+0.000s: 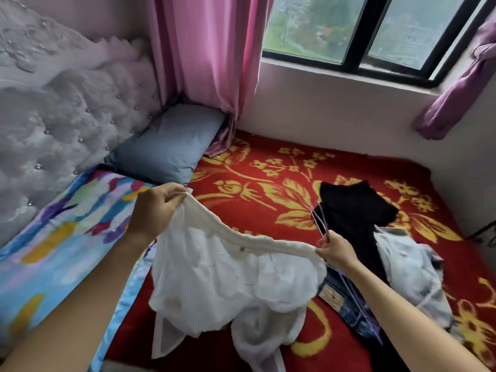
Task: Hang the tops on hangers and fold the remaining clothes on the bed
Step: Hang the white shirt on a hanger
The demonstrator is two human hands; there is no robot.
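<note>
I hold a white top (228, 277) stretched out above the bed by its elastic ruffled edge. My left hand (154, 210) pinches the left end of that edge. My right hand (335, 249) pinches the right end and also grips the hook of a thin purple hanger (319, 221). The rest of the hanger runs down under my right forearm. A black garment (357, 208) lies on the red blanket beyond my right hand. Blue jeans (346, 299) and a white-and-blue printed garment (408, 267) lie bunched under and to the right of my right arm.
The bed has a red blanket with yellow flowers (268, 189). A colourful quilt (67, 237) and a grey-blue pillow (169, 143) lie at the left by the tufted headboard (61, 111). A pink curtain (209, 63) and a window (375, 30) are behind the bed.
</note>
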